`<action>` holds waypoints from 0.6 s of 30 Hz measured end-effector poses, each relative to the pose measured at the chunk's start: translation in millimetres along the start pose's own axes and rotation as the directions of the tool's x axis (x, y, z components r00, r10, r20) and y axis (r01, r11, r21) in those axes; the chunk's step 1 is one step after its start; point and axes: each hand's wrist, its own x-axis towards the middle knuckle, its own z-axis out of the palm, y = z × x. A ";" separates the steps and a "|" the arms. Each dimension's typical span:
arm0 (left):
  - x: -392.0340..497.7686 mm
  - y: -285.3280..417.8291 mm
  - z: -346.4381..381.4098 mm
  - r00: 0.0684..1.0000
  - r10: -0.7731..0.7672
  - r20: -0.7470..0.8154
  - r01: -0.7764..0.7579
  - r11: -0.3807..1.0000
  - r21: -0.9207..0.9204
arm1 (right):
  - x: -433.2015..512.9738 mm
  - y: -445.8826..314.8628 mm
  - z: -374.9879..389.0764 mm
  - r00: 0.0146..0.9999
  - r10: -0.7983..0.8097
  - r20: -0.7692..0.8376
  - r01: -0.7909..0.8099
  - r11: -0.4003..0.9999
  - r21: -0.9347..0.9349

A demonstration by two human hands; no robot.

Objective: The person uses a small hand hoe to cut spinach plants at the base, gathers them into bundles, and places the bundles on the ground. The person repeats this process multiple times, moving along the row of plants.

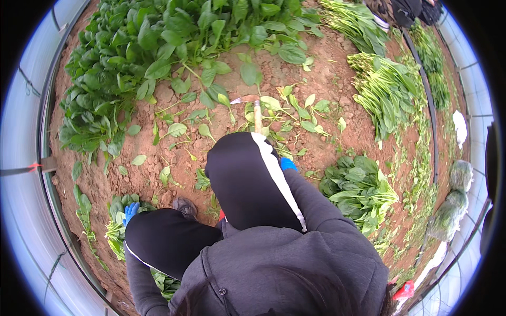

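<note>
My left hand (131,213), in a blue glove, lies against a small spinach bunch (115,232) at the left, between its pale stems and dark leaves. My knee covers part of it, and whether the fingers grip is unclear. Of my right hand (288,164), only a bit of blue glove shows beside the other knee; its fingers are hidden. A sickle (257,112) points out beyond that knee, its curved blade turned left over the soil. Its wooden handle runs back behind the knee, near my right hand. Loose spinach leaves (176,129) lie scattered around the blade.
Standing spinach plants (158,43) fill the upper left. Cut spinach piles (383,91) and a leafy bunch (357,189) lie to the right. A black hose (429,98) runs past them. Filled clear bags (450,213) sit by the plastic wall. Another person (407,10) is at the top right.
</note>
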 end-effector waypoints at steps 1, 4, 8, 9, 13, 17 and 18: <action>3.5 -6.4 9.6 0.992 0.057 -0.116 -0.089 0.951 -0.295 | -6.6 -4.3 -2.7 0.999 0.010 -0.052 -0.008 0.999 0.045; 9.7 -14.1 15.7 0.916 0.186 -0.354 -0.398 0.503 -0.767 | -16.8 -30.5 -15.1 0.971 0.023 -0.237 0.051 0.952 0.301; 0.7 16.9 -23.0 0.965 0.193 -0.176 -0.227 0.954 -0.197 | -6.5 -69.0 -28.7 0.937 -0.077 -0.342 0.166 0.956 0.241; -4.4 30.8 -34.2 0.968 0.196 -0.157 -0.218 0.966 -0.141 | -3.6 -75.2 -29.6 0.935 -0.078 -0.347 0.153 0.969 0.193; -36.0 77.2 -74.8 0.967 0.229 -0.112 -0.228 0.973 0.021 | 2.1 -80.8 -34.5 0.955 -0.087 -0.282 0.151 0.966 0.212; -58.8 97.6 -97.9 0.941 0.302 -0.152 -0.286 0.951 0.118 | 1.5 -84.5 -42.9 0.929 -0.124 -0.348 0.225 0.937 0.266; -60.2 100.7 -99.7 0.909 0.359 -0.212 -0.336 0.931 0.141 | 2.3 -89.1 -45.4 0.924 -0.131 -0.358 0.236 0.934 0.268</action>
